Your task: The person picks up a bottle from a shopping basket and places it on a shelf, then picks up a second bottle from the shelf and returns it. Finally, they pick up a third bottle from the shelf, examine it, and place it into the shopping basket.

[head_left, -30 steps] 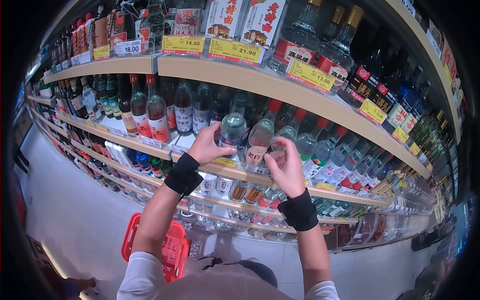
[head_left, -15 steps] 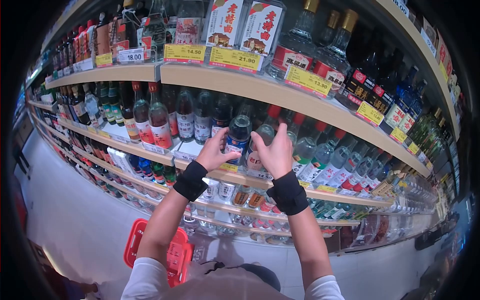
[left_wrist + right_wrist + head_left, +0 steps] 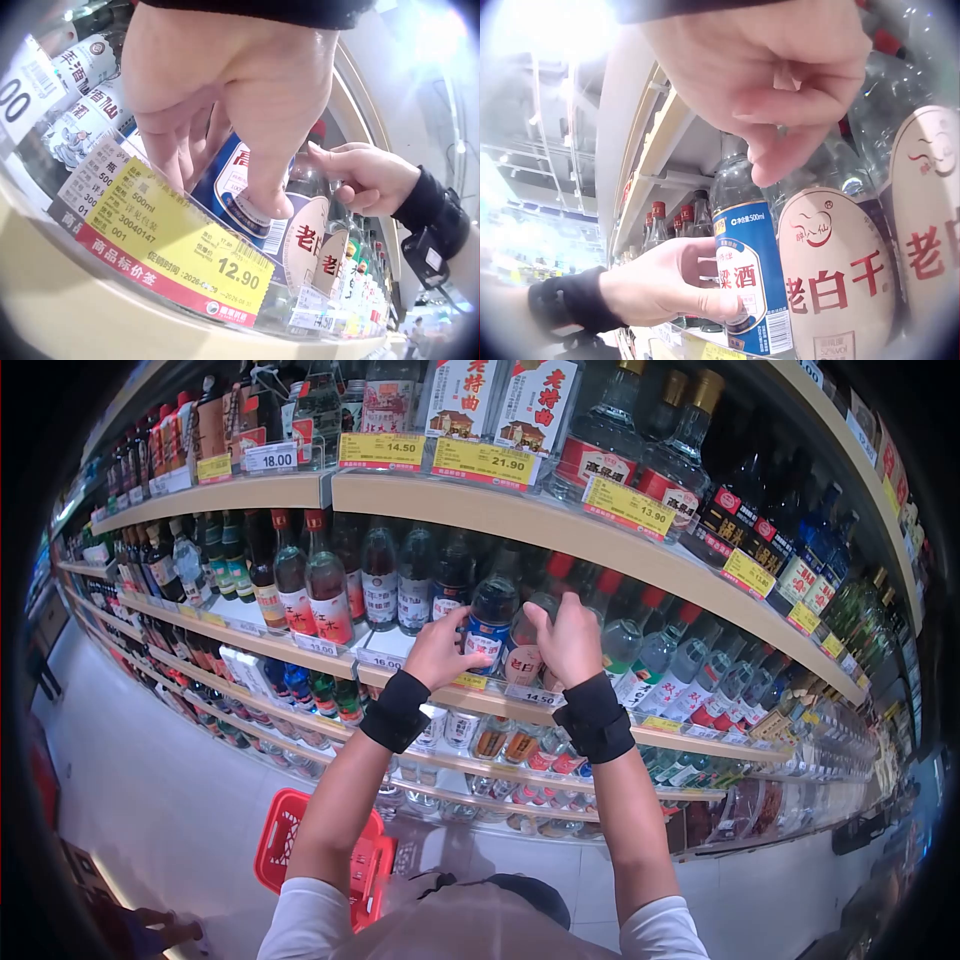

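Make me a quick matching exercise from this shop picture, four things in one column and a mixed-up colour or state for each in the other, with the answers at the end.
1. shopping basket
2. wristbands
3. left hand
4. 12.90 price tag

A. mostly yellow
B. gripping the blue-labelled bottle
C. red
D. black

Right pairs: 1-C, 2-D, 3-B, 4-A.

In the head view, the left forearm [image 3: 337, 800] slants in from 7 o'clock, the right forearm [image 3: 632, 810] from 5. The left grip [image 3: 437, 652] is curled, its thumb pointing to 3 o'clock; the right grip [image 3: 572, 645], set apart from it, has bent fingers.
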`<state>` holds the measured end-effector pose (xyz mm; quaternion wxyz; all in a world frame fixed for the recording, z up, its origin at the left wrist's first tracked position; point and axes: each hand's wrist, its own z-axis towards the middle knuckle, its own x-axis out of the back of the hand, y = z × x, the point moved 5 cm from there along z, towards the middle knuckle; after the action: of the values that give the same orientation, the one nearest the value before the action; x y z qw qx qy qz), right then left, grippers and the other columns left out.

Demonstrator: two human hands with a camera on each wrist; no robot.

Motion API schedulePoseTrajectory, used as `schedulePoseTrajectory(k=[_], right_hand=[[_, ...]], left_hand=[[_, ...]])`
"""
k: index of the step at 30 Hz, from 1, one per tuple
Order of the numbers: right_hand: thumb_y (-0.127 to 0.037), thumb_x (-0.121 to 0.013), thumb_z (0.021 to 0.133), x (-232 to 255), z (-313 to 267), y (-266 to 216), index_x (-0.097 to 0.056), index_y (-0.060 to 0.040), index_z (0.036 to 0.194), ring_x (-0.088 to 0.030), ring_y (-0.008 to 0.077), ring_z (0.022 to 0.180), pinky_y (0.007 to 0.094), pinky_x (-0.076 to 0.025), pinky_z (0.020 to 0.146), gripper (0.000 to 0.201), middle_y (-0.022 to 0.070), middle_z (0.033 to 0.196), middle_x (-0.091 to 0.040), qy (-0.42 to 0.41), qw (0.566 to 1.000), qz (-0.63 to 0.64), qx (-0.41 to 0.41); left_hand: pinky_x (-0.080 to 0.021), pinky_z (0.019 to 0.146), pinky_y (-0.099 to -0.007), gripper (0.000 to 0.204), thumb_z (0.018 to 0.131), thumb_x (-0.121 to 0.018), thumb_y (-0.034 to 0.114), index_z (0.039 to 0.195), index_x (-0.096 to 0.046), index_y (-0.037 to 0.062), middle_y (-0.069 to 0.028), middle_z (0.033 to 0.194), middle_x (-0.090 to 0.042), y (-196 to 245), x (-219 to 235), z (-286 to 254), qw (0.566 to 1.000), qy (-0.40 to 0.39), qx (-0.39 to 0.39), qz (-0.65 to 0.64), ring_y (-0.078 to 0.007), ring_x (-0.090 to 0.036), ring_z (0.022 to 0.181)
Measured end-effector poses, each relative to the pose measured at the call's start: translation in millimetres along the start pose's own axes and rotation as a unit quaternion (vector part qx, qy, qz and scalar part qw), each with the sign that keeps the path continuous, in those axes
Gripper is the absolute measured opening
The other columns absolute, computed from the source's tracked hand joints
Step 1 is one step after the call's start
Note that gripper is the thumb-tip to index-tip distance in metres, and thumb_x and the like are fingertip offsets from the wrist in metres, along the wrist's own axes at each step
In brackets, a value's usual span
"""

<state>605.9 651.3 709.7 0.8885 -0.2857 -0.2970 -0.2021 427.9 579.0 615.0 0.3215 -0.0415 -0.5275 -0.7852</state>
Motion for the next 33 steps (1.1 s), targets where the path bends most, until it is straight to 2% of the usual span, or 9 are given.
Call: schedulePoseTrajectory(k=[8,11,17,20,26,28,31,33], right_hand=[[-0.034,-0.072,0.083,4,1,6,-0.059,0.0071,0.097,-0.064,0.0467,0.085,0.0505,-0.052,0.074,0.045,0.0297,0.084,-0.065,0.001,1.0,0.016,0.008],[-0.039,-0.074,0.082,8,1,4,-0.061,0.005,0.113,-0.066,0.0408,0.095,0.0433,-0.053,0.081,0.055,0.0266,0.099,-0.068,-0.045,0.998,0.0,-0.045],[-0.038,-0.078,0.079,8,0,5,-0.062,0.0065,0.111,-0.069,0.038,0.092,0.0409,-0.054,0.079,0.057,0.0263,0.099,-0.068,-0.025,0.998,0.023,-0.054],[-0.038,-0.08,0.077,10,-1,2,-0.062,0.0069,0.11,-0.07,0.0368,0.09,0.0399,-0.055,0.079,0.059,0.0258,0.1,-0.069,-0.009,1.0,0.018,-0.022],[-0.039,-0.081,0.074,14,1,-4,-0.064,0.0071,0.107,-0.07,0.0365,0.091,0.0395,-0.055,0.08,0.06,0.025,0.099,-0.069,-0.019,0.999,-0.001,-0.045],[-0.039,-0.081,0.073,12,2,-2,-0.064,0.0059,0.107,-0.068,0.0386,0.09,0.0419,-0.054,0.079,0.059,0.0256,0.095,-0.069,-0.017,0.999,-0.002,-0.043],[-0.04,-0.082,0.072,12,3,-2,-0.064,0.005,0.107,-0.068,0.0398,0.09,0.0434,-0.054,0.079,0.059,0.0257,0.093,-0.069,-0.015,0.999,-0.007,-0.044],[-0.041,-0.082,0.072,13,0,-2,-0.064,0.0046,0.107,-0.067,0.0399,0.091,0.0437,-0.054,0.079,0.06,0.0257,0.093,-0.069,-0.018,0.998,-0.014,-0.052]], left_hand=[[-0.057,0.089,-0.0348,0.078,0.072,-0.082,0.003,0.137,-0.039,-0.0077,-0.0191,0.123,-0.06,-5,-3,2,1.0,-0.021,0.011,-0.013,-0.0259,-0.066,0.106],[-0.056,0.089,-0.0349,0.078,0.073,-0.081,0.002,0.137,-0.038,-0.0079,-0.0193,0.123,-0.059,-5,-3,2,1.0,-0.024,0.009,-0.014,-0.0259,-0.065,0.107],[-0.056,0.09,-0.0352,0.077,0.073,-0.081,0.002,0.136,-0.039,-0.0096,-0.0201,0.124,-0.059,-7,-4,1,1.0,-0.016,-0.002,-0.02,-0.0266,-0.065,0.108],[-0.056,0.09,-0.0354,0.076,0.073,-0.081,0.002,0.135,-0.04,-0.01,-0.0209,0.124,-0.06,-3,-3,-1,1.0,-0.011,-0.001,-0.011,-0.0273,-0.065,0.108],[-0.055,0.089,-0.0354,0.079,0.072,-0.083,0.006,0.137,-0.04,-0.0072,-0.0226,0.12,-0.063,5,0,-4,1.0,-0.005,-0.002,0.016,-0.0274,-0.066,0.107],[-0.055,0.089,-0.0349,0.08,0.072,-0.083,0.007,0.137,-0.04,-0.0062,-0.0228,0.119,-0.064,3,-1,-4,1.0,-0.004,0.001,0.014,-0.0272,-0.067,0.106],[-0.053,0.093,-0.0362,0.08,0.071,-0.083,0.008,0.137,-0.04,-0.0059,-0.0236,0.122,-0.062,4,-3,-8,1.0,0.02,-0.003,-0.009,-0.0277,-0.064,0.112],[-0.051,0.096,-0.0366,0.077,0.073,-0.082,0.009,0.136,-0.041,-0.0051,-0.0234,0.124,-0.061,5,-2,-17,0.995,0.075,-0.043,0.043,-0.0274,-0.062,0.115]])
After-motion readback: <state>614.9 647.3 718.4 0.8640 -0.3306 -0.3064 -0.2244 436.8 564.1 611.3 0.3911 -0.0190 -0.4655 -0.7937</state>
